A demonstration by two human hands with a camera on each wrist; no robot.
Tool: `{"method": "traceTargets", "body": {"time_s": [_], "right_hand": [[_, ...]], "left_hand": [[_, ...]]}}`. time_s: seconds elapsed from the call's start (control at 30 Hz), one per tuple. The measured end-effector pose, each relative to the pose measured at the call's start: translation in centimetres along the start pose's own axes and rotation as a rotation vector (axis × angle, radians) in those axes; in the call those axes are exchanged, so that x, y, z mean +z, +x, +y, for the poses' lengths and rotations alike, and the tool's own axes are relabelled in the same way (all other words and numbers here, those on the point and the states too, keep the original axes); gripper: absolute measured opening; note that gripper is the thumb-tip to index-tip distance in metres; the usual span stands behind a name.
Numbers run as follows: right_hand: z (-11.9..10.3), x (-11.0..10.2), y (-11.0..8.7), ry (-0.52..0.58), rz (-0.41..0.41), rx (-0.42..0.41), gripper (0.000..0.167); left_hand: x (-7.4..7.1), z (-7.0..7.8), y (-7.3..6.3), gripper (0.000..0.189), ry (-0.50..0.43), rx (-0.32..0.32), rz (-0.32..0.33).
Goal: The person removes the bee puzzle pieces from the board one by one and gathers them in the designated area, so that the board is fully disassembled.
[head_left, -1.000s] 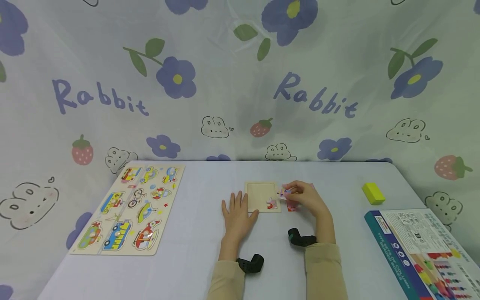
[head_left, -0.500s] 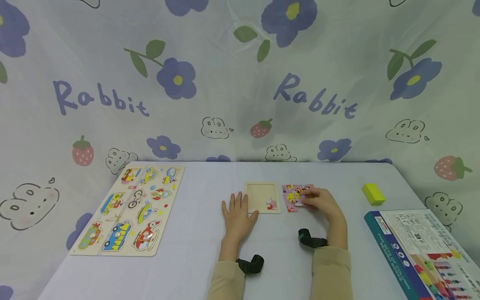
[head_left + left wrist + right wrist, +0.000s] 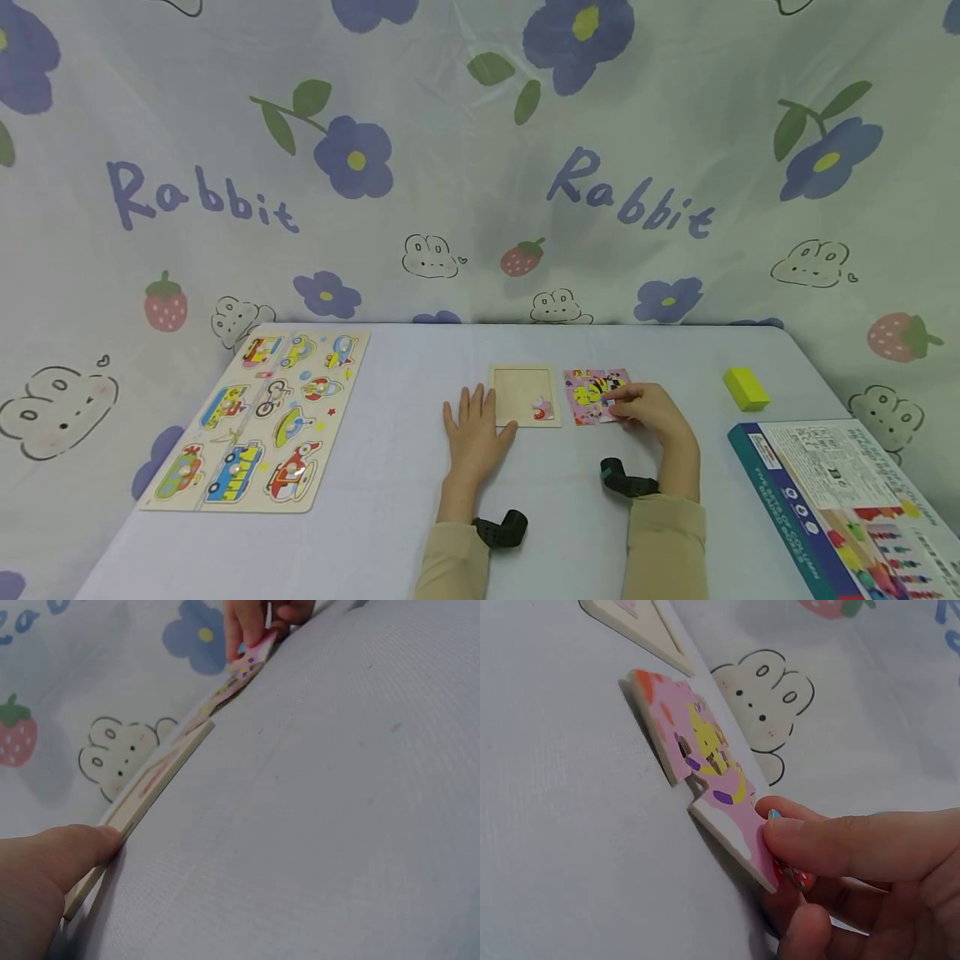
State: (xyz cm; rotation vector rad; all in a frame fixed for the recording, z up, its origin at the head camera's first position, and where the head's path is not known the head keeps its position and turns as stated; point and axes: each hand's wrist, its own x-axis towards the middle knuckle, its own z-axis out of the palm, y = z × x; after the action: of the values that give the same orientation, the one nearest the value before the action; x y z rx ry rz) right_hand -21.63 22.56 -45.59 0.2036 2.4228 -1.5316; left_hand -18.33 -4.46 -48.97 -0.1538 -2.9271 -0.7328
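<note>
My left hand [image 3: 472, 442] lies with fingers spread against the left side of a small square wooden puzzle tray [image 3: 525, 426]. In the left wrist view its thumb [image 3: 79, 851] touches the tray's edge. One small jigsaw piece [image 3: 542, 407] sits in the tray's lower right corner. Right of the tray lies a group of pink and yellow jigsaw pieces [image 3: 585, 390]. At the group's lower right, my right hand [image 3: 660, 417] pinches a pink jigsaw piece [image 3: 735, 832] between thumb and fingers. That piece is slightly tilted, with a narrow gap to its neighbour.
A wooden vehicle puzzle board [image 3: 322, 425] lies on the left of the white table [image 3: 375, 542]. At the right are a yellow block [image 3: 747, 389] and a printed box [image 3: 832, 492]. A patterned cloth [image 3: 450, 167] hangs behind the table.
My right hand has moved right and slightly nearer, carrying a jigsaw piece from beside the tray to the pink group's lower right. The left hand has stayed still.
</note>
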Motion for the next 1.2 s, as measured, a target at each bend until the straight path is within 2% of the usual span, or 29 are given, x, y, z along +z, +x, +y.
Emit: {"method": "traceTargets", "body": {"time_s": [0.3, 0.47, 0.63, 0.73, 0.87, 1.2], "right_hand": [[-0.4, 0.2, -0.3, -0.072, 0.035, 0.013, 0.030], [-0.4, 0.2, -0.2, -0.091, 0.059, -0.009, 0.031], [-0.5, 0.2, 0.0, -0.052, 0.071, -0.068, 0.032], [-0.8, 0.5, 0.1, -0.011, 0.061, -0.112, 0.034], [-1.2, 1.0, 0.3, 0.026, 0.047, -0.130, 0.034], [-2.2, 2.6, 0.9, 0.017, -0.017, -0.221, 0.033]], "left_hand": [[0.0, 0.0, 0.0, 0.066, 0.002, 0.006, 0.007], [0.1, -0.1, 0.0, 0.065, 0.002, 0.005, 0.004], [0.1, -0.1, -0.1, 0.064, -0.013, 0.009, 0.014], [0.0, 0.0, -0.3, 0.063, -0.035, 0.028, 0.047], [0.0, 0.0, -0.4, 0.062, -0.047, 0.047, 0.077], [-0.1, 0.1, -0.1, 0.065, 0.010, 0.004, 0.014]]}}
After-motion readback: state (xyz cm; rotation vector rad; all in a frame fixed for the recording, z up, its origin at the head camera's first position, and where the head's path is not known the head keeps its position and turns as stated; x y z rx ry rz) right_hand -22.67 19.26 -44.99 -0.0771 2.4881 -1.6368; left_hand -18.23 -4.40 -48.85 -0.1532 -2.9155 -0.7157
